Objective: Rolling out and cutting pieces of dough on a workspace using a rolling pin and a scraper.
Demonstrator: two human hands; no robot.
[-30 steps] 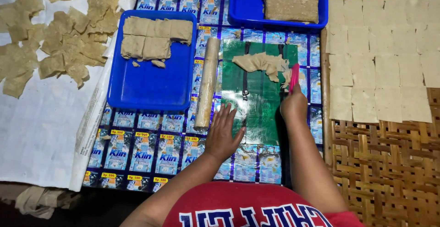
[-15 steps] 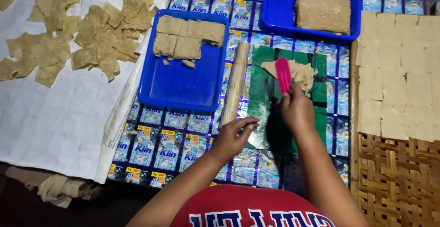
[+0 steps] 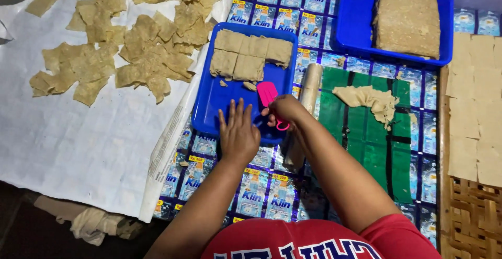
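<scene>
From the head view, your left hand [image 3: 239, 133] lies flat, fingers spread and holding nothing, on the near rim of the blue tray [image 3: 209, 113]. Your right hand [image 3: 284, 111] sits just at its 3 o'clock, closed around a pink scraper [image 3: 267, 94] whose blade points toward 11 o'clock into the tray. The cut squares [image 3: 250, 55] lie in rows at the tray's 12 o'clock end, apart from the blade, with a few crumbs between. To me this looks like the step of working the squares in the tray with the scraper while you steady it. The next move seems to call for a low, flat blade angle under one square's edge and a firm left palm so the tray does not slide on the printed mat [image 3: 261, 186]. At the tray's 3 o'clock lies the roller [image 3: 310, 84], beyond it the green sheet [image 3: 366, 139] with a dough scrap [image 3: 368, 99]. A second tray [image 3: 349, 26] with a slab [image 3: 408, 21] sits at 1 o'clock; dried pieces [image 3: 130, 44] spread on white paper [image 3: 78, 149] at 9 o'clock.
</scene>
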